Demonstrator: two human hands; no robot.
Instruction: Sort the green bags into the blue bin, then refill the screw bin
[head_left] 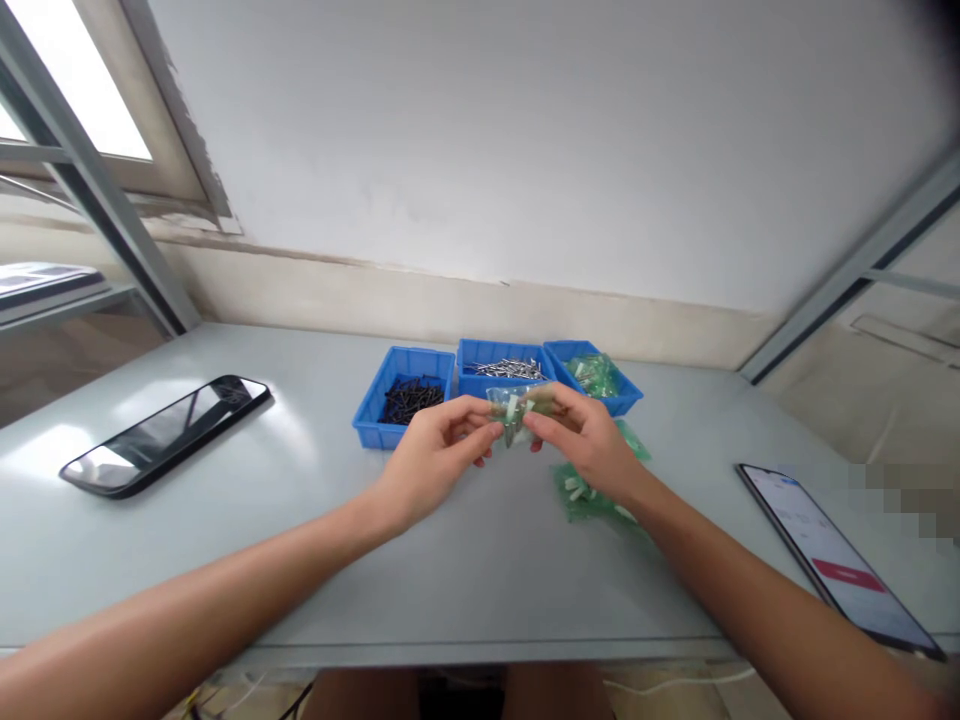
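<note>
My left hand (442, 445) and my right hand (589, 435) meet above the middle of the table, just in front of the blue bins. Between them they pinch a small clear plastic bag (514, 412), thumbs and fingers closed on its two sides. White pieces and some metal-looking parts show inside the bag, too small to name. Below my right hand and partly hidden by the forearm, green plastic bags (581, 495) with white pieces in them lie on the table.
A blue bin (367, 432) holds black screws, another blue bin (487, 350) holds silver screws or nails, and a third (622, 402) holds green bags. A dark glossy phone-like device (165, 435) lies left, a phone (832, 555) with lit screen right. Metal frame posts flank the table (450, 590).
</note>
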